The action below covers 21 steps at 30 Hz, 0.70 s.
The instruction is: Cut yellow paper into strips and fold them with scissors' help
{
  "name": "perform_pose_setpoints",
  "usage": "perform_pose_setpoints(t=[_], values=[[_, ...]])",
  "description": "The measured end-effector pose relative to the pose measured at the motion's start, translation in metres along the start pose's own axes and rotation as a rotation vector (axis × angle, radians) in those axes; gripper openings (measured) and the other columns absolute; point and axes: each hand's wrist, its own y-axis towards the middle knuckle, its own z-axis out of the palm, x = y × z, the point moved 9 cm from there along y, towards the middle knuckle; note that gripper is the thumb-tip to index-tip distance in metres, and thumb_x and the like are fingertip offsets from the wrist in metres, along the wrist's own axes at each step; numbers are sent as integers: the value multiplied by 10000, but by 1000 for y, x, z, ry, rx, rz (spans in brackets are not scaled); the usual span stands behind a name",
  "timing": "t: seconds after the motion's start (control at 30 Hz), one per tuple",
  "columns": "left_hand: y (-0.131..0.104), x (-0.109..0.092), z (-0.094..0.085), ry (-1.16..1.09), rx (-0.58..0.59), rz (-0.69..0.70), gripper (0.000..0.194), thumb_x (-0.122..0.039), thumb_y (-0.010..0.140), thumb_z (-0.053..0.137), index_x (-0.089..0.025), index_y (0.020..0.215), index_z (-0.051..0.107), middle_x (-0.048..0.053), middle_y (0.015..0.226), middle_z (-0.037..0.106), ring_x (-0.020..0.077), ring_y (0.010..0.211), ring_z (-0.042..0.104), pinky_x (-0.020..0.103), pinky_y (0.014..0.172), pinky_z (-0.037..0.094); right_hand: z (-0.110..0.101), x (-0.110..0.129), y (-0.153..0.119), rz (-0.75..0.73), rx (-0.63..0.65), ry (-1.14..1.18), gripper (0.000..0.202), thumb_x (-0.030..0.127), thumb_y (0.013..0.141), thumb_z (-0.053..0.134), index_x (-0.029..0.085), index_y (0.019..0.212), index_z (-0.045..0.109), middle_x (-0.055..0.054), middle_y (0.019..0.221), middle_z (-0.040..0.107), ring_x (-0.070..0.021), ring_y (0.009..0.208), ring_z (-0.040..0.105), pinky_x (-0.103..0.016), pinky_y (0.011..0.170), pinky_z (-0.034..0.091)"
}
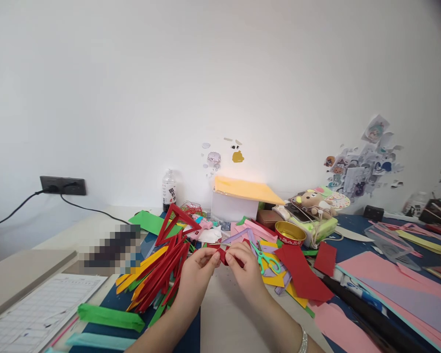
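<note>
A small folded piece of red paper is pinched between my two hands above the pale middle of the table. My left hand grips its left side with thumb and fingers. On the right side, my right hand holds it the same way. Fingers cover much of the paper, so its full shape is hidden. Just left of my hands lies a heap of folded red paper strips, with yellow and green ones among them. Teal-handled scissors rest on paper scraps close to my right hand.
A gold-and-red tin and a plush bear stand back right. Red paper sheets and pink sheets lie at right. A bottle stands by the wall. Green folded paper and a printed sheet are at left.
</note>
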Motion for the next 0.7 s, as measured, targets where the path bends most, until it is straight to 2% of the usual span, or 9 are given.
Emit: perform_pose_setpoints(t=[0.17,0.33,0.53,0.7], values=[[-3,-16,1,65,15,83,244,-402,638,622,-162,672,592,19,658,616,165,639,599,252,580,480,0,-9,3,22,36,93,215,277,791,517,194,595,549,-12,642,521,-172,693,487,-291,650,377],[-4,-24,7,139,78,155,199,-368,693,564,-170,671,571,22,664,601,151,606,579,226,506,456,6,-20,3,83,124,168,167,305,751,569,193,629,542,-13,681,520,-177,724,488,-298,687,387],[-9,-33,7,363,90,314,162,-282,768,487,-172,689,578,40,684,590,171,689,572,249,587,452,4,-21,3,174,100,181,170,288,724,584,191,600,519,-1,662,501,-164,703,475,-286,675,385],[-11,-38,11,416,113,359,173,-257,782,471,-179,664,572,37,683,594,164,675,560,244,605,430,0,-18,2,172,82,161,178,269,717,588,191,576,512,7,641,504,-159,684,476,-278,651,383]])
